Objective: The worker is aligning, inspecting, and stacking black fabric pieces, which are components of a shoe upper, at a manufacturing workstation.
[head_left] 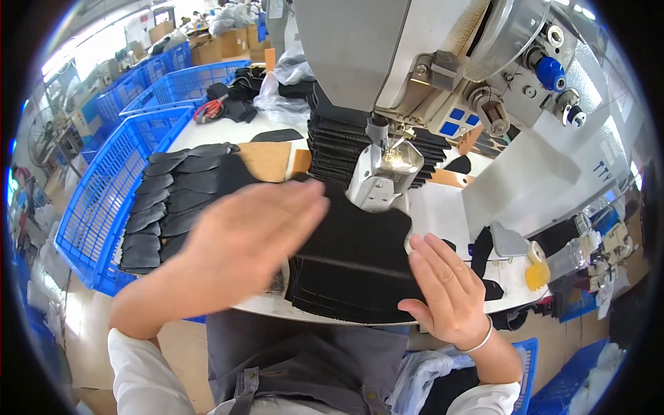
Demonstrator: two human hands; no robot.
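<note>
Black fabric piece (353, 242) flat on the white surface (443, 207), far edge tucked under the presser foot (387, 162) of the grey sewing machine (387, 62), near edge lying over a low stack of black pieces (346, 301) at the surface's front rim. Right hand (443, 290) open and flat, fingers together, pressing on the right edge of the piece, silver bangle at the wrist. Left hand (249, 235) open wide, fingers stretched, blurred, spread over the left part of the piece; contact or hovering cannot be told. Overlapping rows of dark cut pieces (173, 200) fanned out on the surface to the left, just beside the left hand. Taller pile of black pieces (332, 138) behind the machine head. Blue plastic crate (97, 207) at the left edge of the surface, contents not visible from here; more blue crates (173, 83) beyond it, one with dark items and something red by its rim. Roll of yellowish tape (536, 266) at the right on the surface, well apart from the right hand. Cardboard boxes (228, 45) far back
</note>
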